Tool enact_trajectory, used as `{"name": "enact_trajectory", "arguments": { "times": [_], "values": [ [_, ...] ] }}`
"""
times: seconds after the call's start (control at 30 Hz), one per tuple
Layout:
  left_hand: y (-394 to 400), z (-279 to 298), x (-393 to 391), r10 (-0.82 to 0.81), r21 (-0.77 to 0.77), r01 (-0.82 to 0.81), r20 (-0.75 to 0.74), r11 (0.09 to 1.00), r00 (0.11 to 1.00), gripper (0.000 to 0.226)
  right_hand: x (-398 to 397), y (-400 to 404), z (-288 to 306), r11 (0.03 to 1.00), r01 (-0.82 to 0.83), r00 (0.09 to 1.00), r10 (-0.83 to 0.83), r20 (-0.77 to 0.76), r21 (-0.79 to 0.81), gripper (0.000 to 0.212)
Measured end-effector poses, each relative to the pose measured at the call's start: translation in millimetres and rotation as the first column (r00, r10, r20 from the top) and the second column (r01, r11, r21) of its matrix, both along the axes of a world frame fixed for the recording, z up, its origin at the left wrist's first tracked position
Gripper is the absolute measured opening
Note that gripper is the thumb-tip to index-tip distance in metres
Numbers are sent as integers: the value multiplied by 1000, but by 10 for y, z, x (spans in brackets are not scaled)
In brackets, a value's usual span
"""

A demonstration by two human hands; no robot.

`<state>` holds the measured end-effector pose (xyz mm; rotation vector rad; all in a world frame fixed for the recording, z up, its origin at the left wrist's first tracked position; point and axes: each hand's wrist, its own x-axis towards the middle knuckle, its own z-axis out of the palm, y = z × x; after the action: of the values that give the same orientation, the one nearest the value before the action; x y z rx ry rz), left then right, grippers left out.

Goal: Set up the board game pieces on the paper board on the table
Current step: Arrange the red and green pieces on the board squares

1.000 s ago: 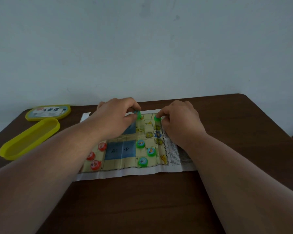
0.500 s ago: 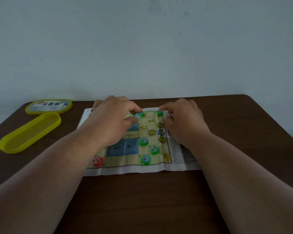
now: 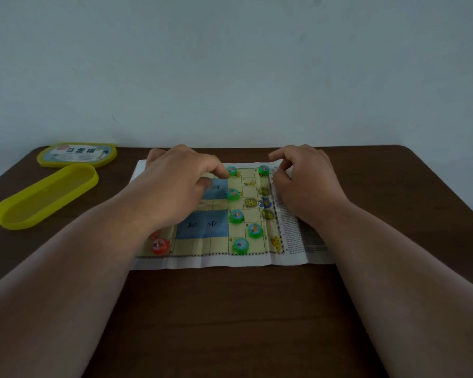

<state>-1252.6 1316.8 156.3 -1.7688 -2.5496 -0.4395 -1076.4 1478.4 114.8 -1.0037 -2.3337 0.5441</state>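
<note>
Hovering over the far half of the paper board, your left hand curls loosely, its fingertips just beside a green piece at the board's far edge, gripping nothing. Your right hand rests on the board's printed right margin, fingers bent and empty, near another green piece. Four more green pieces sit on the yellow squares; a red piece sits by the near-left corner. A yellow tray and its lid lie at the counter's far-left corner.
</note>
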Motion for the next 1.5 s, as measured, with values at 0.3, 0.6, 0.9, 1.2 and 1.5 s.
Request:
{"name": "enact_trajectory", "arguments": {
  "times": [0.3, 0.6, 0.9, 1.2, 1.5],
  "values": [
    [19, -54, 69, -117, -79, 117, 1, 990, 993, 28, 0, 14, 8, 1000, -2, 1000, 3, 9, -21, 35],
    [26, -60, 32, -55, -93, 59, 44, 994, 998, 41, -9, -11, 13, 1000, -10, 999, 11, 45, -10, 34],
    [-118, 127, -389, 351, 79, -361, 115, 929, 929, 27, -15, -42, 40, 1000, -17, 999, 17, 29, 4, 33],
    [-65, 115, -205, 287, -106, -284, 8, 953, 958, 23, 6, -74, 89, 989, -15, 999, 20, -33, 150, 26],
    [-24, 72, -130, 215, -106, -216, -25, 971, 976, 14, 8, -53, 87, 989, -3, 999, 10, -48, 148, 24]
  ]
}}
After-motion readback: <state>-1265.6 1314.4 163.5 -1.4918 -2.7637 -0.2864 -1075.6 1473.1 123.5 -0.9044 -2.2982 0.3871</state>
